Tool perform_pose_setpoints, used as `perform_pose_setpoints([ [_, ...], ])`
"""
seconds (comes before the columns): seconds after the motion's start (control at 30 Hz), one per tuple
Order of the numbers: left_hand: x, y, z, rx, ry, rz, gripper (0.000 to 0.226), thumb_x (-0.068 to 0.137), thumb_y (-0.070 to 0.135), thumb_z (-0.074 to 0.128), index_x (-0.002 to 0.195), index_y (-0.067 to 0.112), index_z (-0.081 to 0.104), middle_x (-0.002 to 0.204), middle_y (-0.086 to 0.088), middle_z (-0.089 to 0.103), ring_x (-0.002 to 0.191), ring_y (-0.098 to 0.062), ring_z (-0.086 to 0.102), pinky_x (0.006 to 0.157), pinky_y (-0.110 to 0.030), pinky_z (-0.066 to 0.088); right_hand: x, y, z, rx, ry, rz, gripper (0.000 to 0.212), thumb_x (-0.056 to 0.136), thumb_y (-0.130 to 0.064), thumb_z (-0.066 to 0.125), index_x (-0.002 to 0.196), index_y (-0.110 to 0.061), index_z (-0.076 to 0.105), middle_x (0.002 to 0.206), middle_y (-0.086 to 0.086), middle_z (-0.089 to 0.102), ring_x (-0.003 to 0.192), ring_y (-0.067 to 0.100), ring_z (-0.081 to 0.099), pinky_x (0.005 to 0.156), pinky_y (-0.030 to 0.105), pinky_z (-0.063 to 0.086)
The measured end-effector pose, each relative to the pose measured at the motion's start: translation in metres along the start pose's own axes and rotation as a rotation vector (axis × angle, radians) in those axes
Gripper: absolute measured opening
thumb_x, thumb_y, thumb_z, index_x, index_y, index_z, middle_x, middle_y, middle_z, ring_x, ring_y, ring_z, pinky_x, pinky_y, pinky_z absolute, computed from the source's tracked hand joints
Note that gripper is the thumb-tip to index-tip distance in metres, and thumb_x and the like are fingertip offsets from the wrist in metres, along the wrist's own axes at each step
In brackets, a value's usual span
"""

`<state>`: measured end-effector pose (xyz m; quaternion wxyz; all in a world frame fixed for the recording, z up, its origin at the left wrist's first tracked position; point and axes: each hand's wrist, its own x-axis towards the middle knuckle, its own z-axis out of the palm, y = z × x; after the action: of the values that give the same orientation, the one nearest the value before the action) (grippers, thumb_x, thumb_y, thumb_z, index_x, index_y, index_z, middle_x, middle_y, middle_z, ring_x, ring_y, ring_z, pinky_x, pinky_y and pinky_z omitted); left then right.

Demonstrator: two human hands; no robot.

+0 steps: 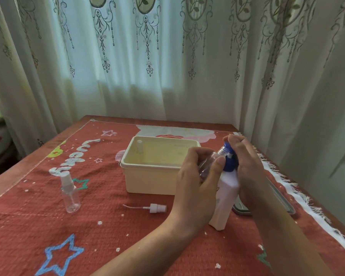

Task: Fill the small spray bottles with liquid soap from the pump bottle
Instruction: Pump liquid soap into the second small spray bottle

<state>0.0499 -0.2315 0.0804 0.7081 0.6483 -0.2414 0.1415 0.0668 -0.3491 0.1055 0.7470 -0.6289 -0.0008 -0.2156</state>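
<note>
**Filling a light, slick little bottle at the pump spout**

Gripping the uncapped spray bottle [209, 162] in the left hand [195, 176], thumb and fingers curled round its clear body. Neck tipped up and pressed right against the spout of the blue pump head [229, 158]. Cupping that pump head with the right hand [245, 162], fingers curved over the top, palm close behind it.

Judging by looks: close to weightless while empty, thin-walled and a little springy, so easily squashed by a hard squeeze. Probably slippery when soapy. Best held round the mid-body, as here, keeping the neck free and lined up with the spout. No telling how much soap is inside; too blurred and too covered by fingers.

Pump bottle [226, 196] upright directly beneath the right hand and against the heel of the left. Likely much heavier, stiff-sided, tall on a narrow foot. Worth pressing straight down to avoid tipping it toward the left hand.

Loose spray head [157, 208] with its dip tube lying flat just left of the left wrist, ready for screwing back on. Second spray bottle [70, 194], capped and upright, well out to the left of both hands. Cream box [147, 176] just beyond the left hand.
</note>
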Motion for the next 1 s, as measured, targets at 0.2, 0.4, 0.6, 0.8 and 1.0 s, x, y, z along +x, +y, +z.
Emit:
perform_pose_setpoints([
  [0.2,-0.0039,-0.0067,0.0029,0.031,0.000,-0.004,0.014,0.098,0.034,0.059,0.109,0.027,0.055,0.097,0.005,0.065,0.092,-0.012,0.064,0.083,-0.032,0.055,0.0034,0.0011,-0.0009,-0.071,-0.007,-0.059,0.010,0.099,-0.017,0.049,0.093,-0.022,0.055,0.084,-0.001,0.059,0.070,0.008,0.060,0.057,0.017,0.052],
  [0.4,0.0006,-0.0014,-0.0003,-0.012,0.001,0.001,0.014,0.098,0.032,0.058,0.110,0.023,0.057,0.101,0.008,0.066,0.100,-0.007,0.064,0.086,-0.018,0.053,0.0019,0.0048,-0.0024,-0.036,-0.024,-0.046,0.018,0.097,-0.043,0.051,0.102,-0.028,0.059,0.079,-0.011,0.067,0.075,0.009,0.066,0.066,0.024,0.056],
  [0.6,-0.0018,-0.0049,0.0016,-0.002,-0.006,-0.016,0.011,0.098,0.031,0.060,0.107,0.026,0.055,0.098,0.006,0.066,0.094,-0.011,0.064,0.084,-0.027,0.055,0.0059,0.0044,-0.0027,-0.084,-0.029,-0.100,0.012,0.099,-0.017,0.048,0.092,-0.024,0.055,0.075,-0.011,0.060,0.066,0.004,0.059,0.059,0.019,0.051],
  [0.8,0.0004,-0.0030,-0.0003,-0.005,-0.008,-0.006,0.012,0.098,0.031,0.059,0.109,0.026,0.056,0.101,0.008,0.066,0.099,-0.007,0.064,0.087,-0.023,0.054,0.0044,0.0067,-0.0038,-0.064,-0.034,-0.088,0.010,0.099,-0.036,0.051,0.097,-0.029,0.058,0.082,-0.008,0.064,0.077,0.012,0.063,0.071,0.029,0.056],
  [1.0,-0.0006,-0.0059,0.0004,0.007,-0.006,-0.010,0.011,0.098,0.032,0.059,0.108,0.026,0.056,0.099,0.006,0.066,0.096,-0.011,0.064,0.084,-0.028,0.055,0.0069,0.0053,-0.0031,-0.068,-0.027,-0.093,0.012,0.100,-0.018,0.049,0.093,-0.025,0.057,0.082,-0.006,0.060,0.069,0.006,0.060,0.058,0.017,0.051],
])
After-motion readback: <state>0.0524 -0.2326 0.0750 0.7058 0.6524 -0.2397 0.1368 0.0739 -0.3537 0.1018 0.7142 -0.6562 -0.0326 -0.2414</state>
